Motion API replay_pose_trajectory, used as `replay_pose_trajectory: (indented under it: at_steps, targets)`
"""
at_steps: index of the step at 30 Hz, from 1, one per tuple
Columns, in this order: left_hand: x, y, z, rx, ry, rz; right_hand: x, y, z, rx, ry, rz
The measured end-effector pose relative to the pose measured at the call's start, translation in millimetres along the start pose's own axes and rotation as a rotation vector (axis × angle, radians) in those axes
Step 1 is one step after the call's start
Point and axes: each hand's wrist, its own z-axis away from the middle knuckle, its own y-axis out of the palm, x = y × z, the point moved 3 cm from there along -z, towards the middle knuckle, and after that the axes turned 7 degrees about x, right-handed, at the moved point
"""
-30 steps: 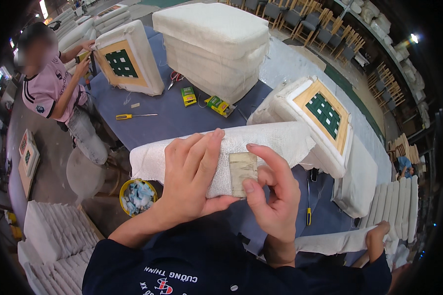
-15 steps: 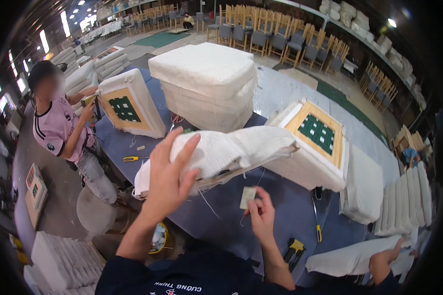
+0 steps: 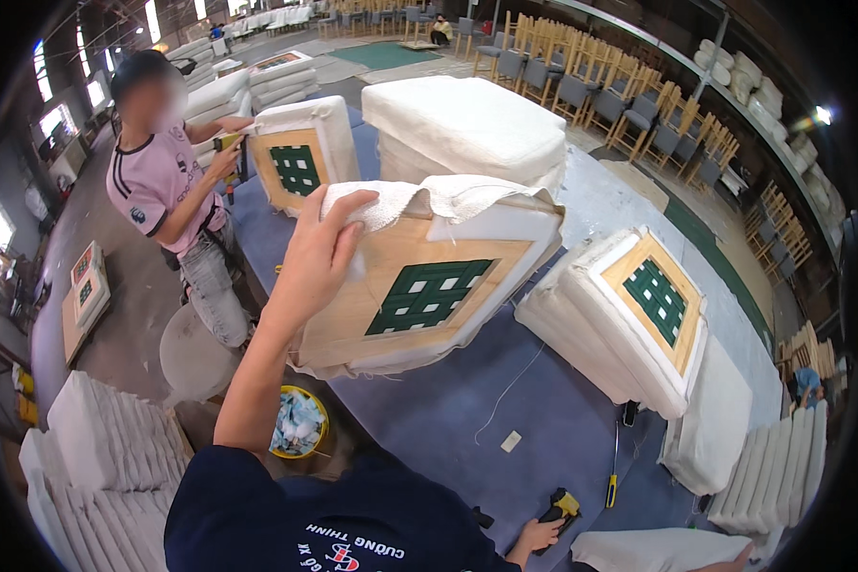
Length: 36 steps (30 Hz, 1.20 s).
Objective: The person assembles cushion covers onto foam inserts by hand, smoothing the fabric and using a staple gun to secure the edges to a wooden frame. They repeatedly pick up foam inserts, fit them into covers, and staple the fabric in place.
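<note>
My left hand grips the upper left edge of a chair seat, which stands tilted on the table with its underside toward me. White fabric folds over its top edge, and bare wood frames a panel of green webbing. Down at the lower right, my right hand is closed round the handle of a yellow and black staple gun lying on the table. A small pale rectangular piece lies on the blue tabletop, near a loose thread.
Another webbed seat leans at the right, with a yellow-handled screwdriver before it. Stacked white cushions stand behind. A co-worker in pink holds a tool against a seat at left. A yellow bucket stands below the table edge.
My left hand has tipped the seat up, so its webbed underside now shows. My right hand has let go of the small pale piece and moved down right onto the staple gun.
</note>
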Motion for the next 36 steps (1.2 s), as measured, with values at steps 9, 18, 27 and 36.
replay_pose_trajectory:
  at_steps: [9,18,27,36]
  targets:
    - [-20,-1,24,0.012,0.076,-0.042,76,-75,-35,0.316,-0.496,-0.773]
    - [-82,20,46,0.026,0.137,-0.176,256,-344,254,0.447,-1.569,-1.147]
    - [-119,27,64,0.047,0.172,-0.137,287,-400,300,0.361,-1.893,-1.219]
    - [-119,39,51,0.051,0.211,-0.117,281,-387,286,0.35,-1.778,-1.257]
